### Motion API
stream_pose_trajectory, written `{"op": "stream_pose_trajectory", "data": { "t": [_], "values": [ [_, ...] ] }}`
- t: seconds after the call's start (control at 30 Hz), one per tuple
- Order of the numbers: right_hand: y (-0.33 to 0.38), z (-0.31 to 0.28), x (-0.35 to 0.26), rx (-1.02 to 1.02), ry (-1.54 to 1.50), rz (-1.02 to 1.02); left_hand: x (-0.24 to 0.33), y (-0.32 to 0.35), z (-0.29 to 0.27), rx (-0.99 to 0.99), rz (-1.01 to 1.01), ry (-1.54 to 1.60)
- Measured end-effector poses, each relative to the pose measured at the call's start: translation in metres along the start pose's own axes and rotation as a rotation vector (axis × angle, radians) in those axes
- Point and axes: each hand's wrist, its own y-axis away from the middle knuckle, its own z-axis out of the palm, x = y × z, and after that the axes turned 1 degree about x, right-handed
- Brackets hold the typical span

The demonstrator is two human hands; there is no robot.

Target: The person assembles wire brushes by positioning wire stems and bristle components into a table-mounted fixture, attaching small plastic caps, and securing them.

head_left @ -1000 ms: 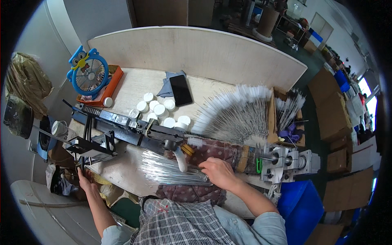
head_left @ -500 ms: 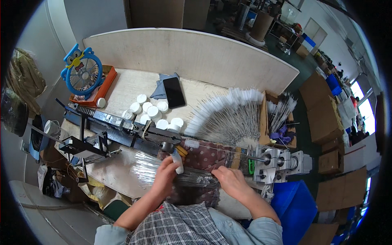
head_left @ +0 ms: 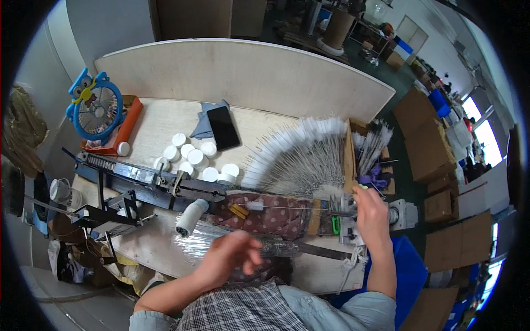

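Thin wire (head_left: 287,207) runs from 9 to 3 o'clock; your right hand (head_left: 371,216) pinches its 3 o'clock end, your left hand (head_left: 229,258) hovers half-open, empty, nearer 6.

Blue owl-shaped fan (head_left: 94,110), black phone (head_left: 223,127) on grey cloth (head_left: 203,124), white caps (head_left: 193,160), cardboard boxes (head_left: 424,144)

At the bottom centre of the frame the person wears a grey-and-white plaid vest over a pale blue shirt. Its sleeves are pushed up past the elbows, leaving both forearms bare. The left hand (head_left: 229,256) and right hand (head_left: 371,214) wear no gloves.
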Motion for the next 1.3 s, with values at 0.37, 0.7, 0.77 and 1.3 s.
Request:
{"op": "stream_pose_trajectory", "data": {
  "t": [0.37, 0.7, 0.77, 1.3],
  "values": [
    [0.003, 0.051, 0.009, -0.164, -0.272, 0.193, -0.001, -0.153, 0.068, 0.138, 1.115, -1.670],
    [-0.004, 0.049, 0.022, -0.120, -0.331, 0.084, 0.017, -0.137, 0.077, 0.141, 1.224, -1.887],
    [-0.006, 0.053, 0.020, -0.088, -0.296, 0.089, 0.021, -0.136, 0.080, 0.130, 1.257, -1.862],
    [-0.010, 0.032, 0.015, -0.412, -0.385, 0.067, 0.013, -0.204, 0.058, 0.170, 0.999, -2.131]
  ]
}}
